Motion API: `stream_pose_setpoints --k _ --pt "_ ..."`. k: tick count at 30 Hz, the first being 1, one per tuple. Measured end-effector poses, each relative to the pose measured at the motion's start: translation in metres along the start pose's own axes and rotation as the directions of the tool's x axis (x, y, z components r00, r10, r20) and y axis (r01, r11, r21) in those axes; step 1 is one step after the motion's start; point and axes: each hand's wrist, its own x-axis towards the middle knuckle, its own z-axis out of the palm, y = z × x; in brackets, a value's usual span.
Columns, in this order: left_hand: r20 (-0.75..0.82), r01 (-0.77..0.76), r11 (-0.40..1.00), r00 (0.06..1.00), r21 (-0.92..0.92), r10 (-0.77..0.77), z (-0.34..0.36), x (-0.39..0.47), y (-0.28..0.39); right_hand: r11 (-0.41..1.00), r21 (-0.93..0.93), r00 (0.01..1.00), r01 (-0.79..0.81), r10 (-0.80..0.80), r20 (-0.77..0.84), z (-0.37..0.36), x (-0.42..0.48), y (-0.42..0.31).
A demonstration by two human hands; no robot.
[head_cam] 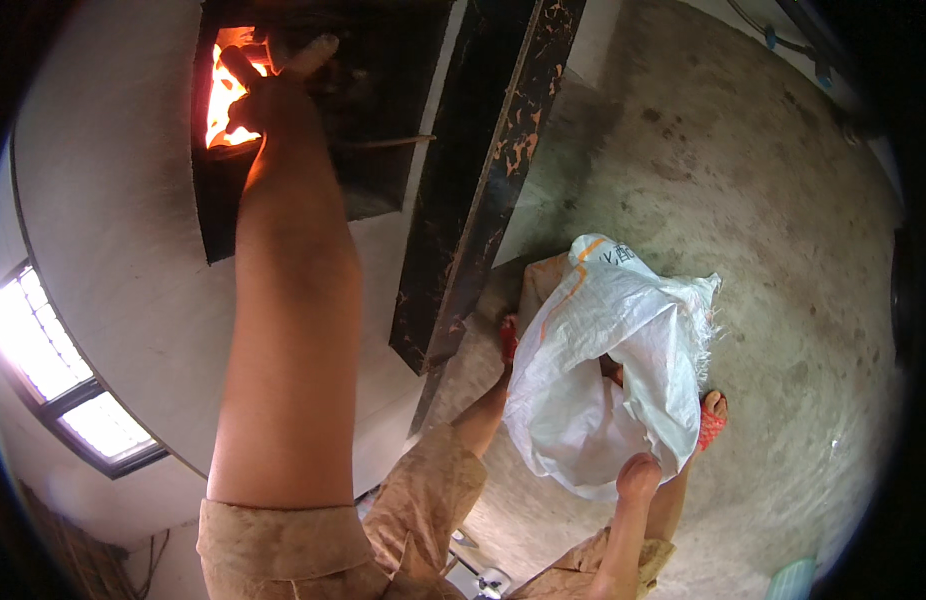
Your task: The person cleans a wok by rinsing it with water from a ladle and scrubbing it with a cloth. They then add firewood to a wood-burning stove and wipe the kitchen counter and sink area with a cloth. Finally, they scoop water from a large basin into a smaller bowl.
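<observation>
My left hand (264,94) reaches to the opening of a stove, in front of a bright fire (227,97). Its fingers are spread, dark against the flames; a pale stick-like piece (313,56) lies just beyond it, and whether the hand touches it is unclear. My right hand (638,476) is closed on the near rim of a white woven plastic sack (620,315). The sack's mouth gapes upward between my lower legs. Something brown shows through its mouth, too hidden to name.
A black ledge with chipped paint (478,195) juts out beside the stove opening. A thin stick (384,141) rests across the dark recess. My feet, in red sandals (710,429), stand on the concrete floor (793,300). A barred window (58,360) is at the left.
</observation>
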Motion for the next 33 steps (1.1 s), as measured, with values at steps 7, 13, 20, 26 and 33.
stream_pose_setpoints --k 7,13,20,26,33 --pt "-0.001 -0.246 0.943 0.968 -0.225 0.252 0.008 0.012 0.022 1.000 0.010 1.000 0.021 -0.021 -0.004 0.002 0.000 -0.003" --pt "0.055 -0.088 0.995 0.994 -0.039 0.090 0.016 0.008 0.006 1.000 0.012 1.000 0.026 -0.025 -0.013 0.001 -0.001 -0.007" --pt "0.145 -0.043 0.953 0.989 0.299 -0.001 0.018 0.015 -0.004 0.999 0.024 0.999 0.042 -0.041 -0.019 0.000 0.003 -0.012" --pt "0.130 0.010 1.000 0.991 0.019 -0.012 0.039 0.036 -0.011 0.999 0.019 0.999 0.045 -0.045 -0.027 -0.003 0.002 -0.012" --pt "-0.196 0.196 0.962 0.953 -0.192 -0.233 0.081 0.042 -0.003 0.998 0.028 0.998 0.062 -0.061 -0.033 -0.006 0.004 -0.020"
